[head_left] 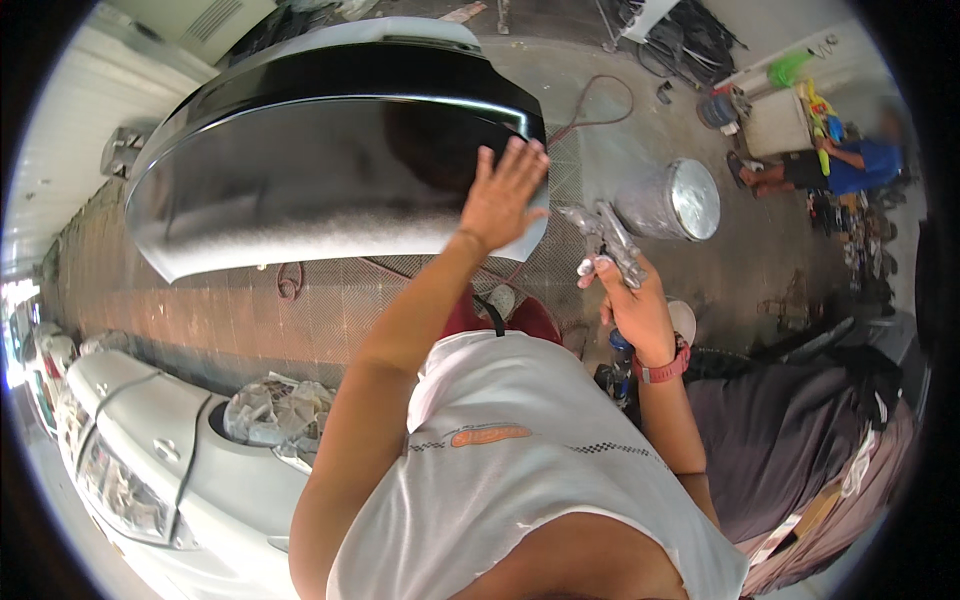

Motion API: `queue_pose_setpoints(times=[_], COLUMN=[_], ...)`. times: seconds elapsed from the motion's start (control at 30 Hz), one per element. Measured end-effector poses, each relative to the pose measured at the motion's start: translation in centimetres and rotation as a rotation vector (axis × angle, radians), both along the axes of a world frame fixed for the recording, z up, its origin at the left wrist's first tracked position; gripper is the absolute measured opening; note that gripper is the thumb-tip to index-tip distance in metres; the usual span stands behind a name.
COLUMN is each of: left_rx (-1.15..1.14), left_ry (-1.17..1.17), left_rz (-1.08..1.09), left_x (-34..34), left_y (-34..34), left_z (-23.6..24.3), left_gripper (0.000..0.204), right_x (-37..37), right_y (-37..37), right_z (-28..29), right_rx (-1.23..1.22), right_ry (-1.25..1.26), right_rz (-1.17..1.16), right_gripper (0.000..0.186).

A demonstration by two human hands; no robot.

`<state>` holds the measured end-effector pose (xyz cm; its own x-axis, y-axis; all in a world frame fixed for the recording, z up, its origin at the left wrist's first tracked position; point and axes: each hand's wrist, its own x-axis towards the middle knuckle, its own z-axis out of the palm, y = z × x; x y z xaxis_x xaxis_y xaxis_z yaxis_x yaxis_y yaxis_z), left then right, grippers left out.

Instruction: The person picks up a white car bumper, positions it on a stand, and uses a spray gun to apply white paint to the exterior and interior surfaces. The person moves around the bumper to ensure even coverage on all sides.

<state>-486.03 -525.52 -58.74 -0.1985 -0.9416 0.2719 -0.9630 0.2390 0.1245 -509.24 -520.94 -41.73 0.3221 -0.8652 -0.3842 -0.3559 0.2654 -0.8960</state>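
A large car body panel (300, 175), shaped like a trunk lid, lies in front of me. It is glossy black on its far part and fades through dull black to whitish grey at the near edge. My left hand (503, 197) is over its right end, fingers spread, palm down; whether it touches the surface I cannot tell. In my right hand (640, 310) is a spray gun (612, 245), silver and paint-stained, held to the right of the panel with its front toward it. Just beyond the gun is a round silver metal can (665, 200).
A thin red hose (600, 100) loops along the floor beyond and under the panel. A white car (200, 470) stands at the lower left, its wheel (278, 412) wrapped in plastic. Dark cloth (790, 440) covers something at the right. Farther right sits a person in blue (865, 165).
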Motion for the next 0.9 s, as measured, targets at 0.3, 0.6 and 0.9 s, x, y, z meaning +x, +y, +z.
queue_pose_setpoints(times=[0.3, 0.6, 0.9], left_rx=[0.147, -0.053, -0.013], left_ry=[0.033, 0.239, 0.190], left_rz=[0.071, 1.214, 0.366], left_x=[1.0, 21.3, 13.9], left_y=[6.8, 13.2, 13.1], left_z=[-4.3, -2.6, -3.1], left_gripper=[0.085, 0.096, 0.086], right_x=[-2.1, 0.9, 12.2], right_y=[-1.2, -1.9, 0.6], right_z=[-1.9, -2.8, -1.4], right_rx=[0.062, 0.067, 0.012], right_ry=[-0.016, -0.062, -0.037], right_rz=[0.097, 0.308, 0.455], right_gripper=[0.044, 0.043, 0.039])
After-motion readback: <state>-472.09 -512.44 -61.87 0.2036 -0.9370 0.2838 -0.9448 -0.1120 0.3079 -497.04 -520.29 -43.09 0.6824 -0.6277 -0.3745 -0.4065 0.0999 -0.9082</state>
